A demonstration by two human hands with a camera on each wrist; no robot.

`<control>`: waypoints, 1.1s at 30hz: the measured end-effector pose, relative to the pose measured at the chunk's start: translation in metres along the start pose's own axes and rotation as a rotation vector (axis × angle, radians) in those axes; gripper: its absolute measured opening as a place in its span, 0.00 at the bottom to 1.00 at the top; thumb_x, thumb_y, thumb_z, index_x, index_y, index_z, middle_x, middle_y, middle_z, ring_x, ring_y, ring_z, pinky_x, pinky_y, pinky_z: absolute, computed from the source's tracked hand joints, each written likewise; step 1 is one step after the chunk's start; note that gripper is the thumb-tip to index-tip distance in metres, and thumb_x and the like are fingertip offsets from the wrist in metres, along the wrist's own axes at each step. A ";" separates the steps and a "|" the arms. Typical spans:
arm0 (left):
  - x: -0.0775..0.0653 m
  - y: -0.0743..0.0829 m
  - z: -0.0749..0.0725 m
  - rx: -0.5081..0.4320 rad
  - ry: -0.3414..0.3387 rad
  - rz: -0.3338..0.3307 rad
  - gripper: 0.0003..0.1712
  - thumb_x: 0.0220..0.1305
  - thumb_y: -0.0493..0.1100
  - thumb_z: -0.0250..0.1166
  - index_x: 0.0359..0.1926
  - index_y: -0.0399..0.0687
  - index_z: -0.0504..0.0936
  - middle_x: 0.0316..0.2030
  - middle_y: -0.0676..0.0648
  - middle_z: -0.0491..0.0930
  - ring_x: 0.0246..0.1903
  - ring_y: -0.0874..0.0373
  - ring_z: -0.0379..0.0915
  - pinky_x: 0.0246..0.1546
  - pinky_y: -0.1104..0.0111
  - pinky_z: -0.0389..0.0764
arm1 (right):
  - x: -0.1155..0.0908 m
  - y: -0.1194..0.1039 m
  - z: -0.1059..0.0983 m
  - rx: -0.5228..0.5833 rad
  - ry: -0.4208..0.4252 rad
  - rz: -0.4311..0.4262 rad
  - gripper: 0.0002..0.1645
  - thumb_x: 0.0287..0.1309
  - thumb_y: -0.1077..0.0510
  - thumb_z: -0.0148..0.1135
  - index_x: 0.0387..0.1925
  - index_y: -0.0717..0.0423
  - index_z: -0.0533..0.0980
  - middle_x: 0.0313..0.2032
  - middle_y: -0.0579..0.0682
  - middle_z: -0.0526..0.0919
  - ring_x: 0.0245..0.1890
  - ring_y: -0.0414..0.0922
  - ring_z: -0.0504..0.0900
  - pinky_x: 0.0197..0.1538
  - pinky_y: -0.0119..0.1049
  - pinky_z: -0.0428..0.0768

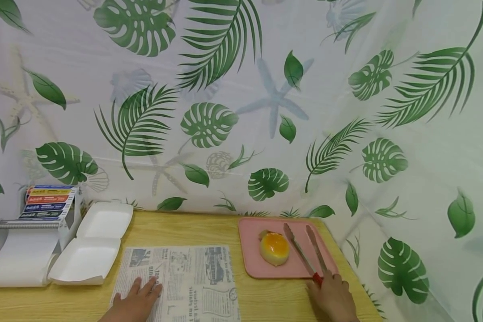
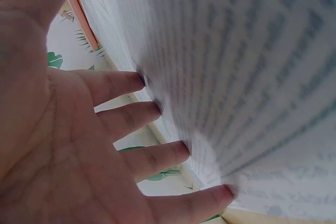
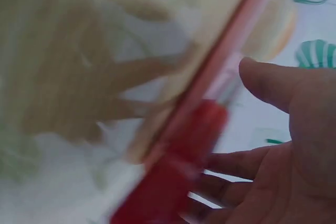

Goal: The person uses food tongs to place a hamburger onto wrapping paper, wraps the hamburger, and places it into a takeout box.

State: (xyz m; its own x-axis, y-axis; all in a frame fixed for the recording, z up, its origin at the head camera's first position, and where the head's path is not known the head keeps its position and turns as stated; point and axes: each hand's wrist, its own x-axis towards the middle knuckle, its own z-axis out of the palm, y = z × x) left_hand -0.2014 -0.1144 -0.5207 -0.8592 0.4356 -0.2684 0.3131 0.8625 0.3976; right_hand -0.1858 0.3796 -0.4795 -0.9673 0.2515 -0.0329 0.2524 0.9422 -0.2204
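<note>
My left hand is spread over the left part of a sheet of newsprint-patterned wrapping paper. In the left wrist view its straight fingers meet the paper with their tips. Over at the right, my right hand is at the red-handled end of metal tongs. In the right wrist view the thumb stands apart from the red handle, and the other fingers reach behind it. The tongs' arms are spread across a pink tray, beside a round bun with a glossy orange top.
An open white clamshell box stands left of the paper. At the far left is a dispenser with a white roll and colourful labels. A leaf-patterned sheet hangs behind the wooden table and along its right side.
</note>
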 end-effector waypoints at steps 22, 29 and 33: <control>-0.005 0.002 -0.002 0.004 -0.009 -0.004 0.66 0.41 0.74 0.76 0.71 0.34 0.67 0.73 0.33 0.60 0.70 0.22 0.51 0.52 0.18 0.55 | 0.004 0.025 0.013 0.187 0.050 -0.067 0.18 0.69 0.54 0.60 0.26 0.60 0.67 0.29 0.57 0.72 0.28 0.48 0.70 0.31 0.41 0.69; -0.004 0.003 -0.001 0.002 0.008 -0.010 0.67 0.40 0.75 0.76 0.71 0.35 0.67 0.73 0.34 0.61 0.70 0.23 0.51 0.52 0.18 0.54 | -0.021 0.006 -0.002 0.222 0.047 -0.114 0.15 0.65 0.57 0.65 0.28 0.59 0.70 0.22 0.50 0.69 0.22 0.44 0.67 0.26 0.35 0.68; -0.004 0.004 -0.002 -0.006 0.012 -0.014 0.67 0.39 0.73 0.78 0.71 0.35 0.67 0.73 0.34 0.61 0.70 0.23 0.51 0.53 0.18 0.54 | -0.035 -0.004 -0.005 0.232 0.019 -0.124 0.15 0.65 0.55 0.65 0.30 0.60 0.71 0.23 0.51 0.70 0.23 0.44 0.68 0.27 0.36 0.69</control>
State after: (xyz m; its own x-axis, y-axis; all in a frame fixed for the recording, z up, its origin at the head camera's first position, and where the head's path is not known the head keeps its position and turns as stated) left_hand -0.1979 -0.1132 -0.5160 -0.8684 0.4200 -0.2636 0.2982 0.8671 0.3991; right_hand -0.1527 0.3680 -0.4724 -0.9893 0.1435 0.0262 0.1176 0.8907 -0.4392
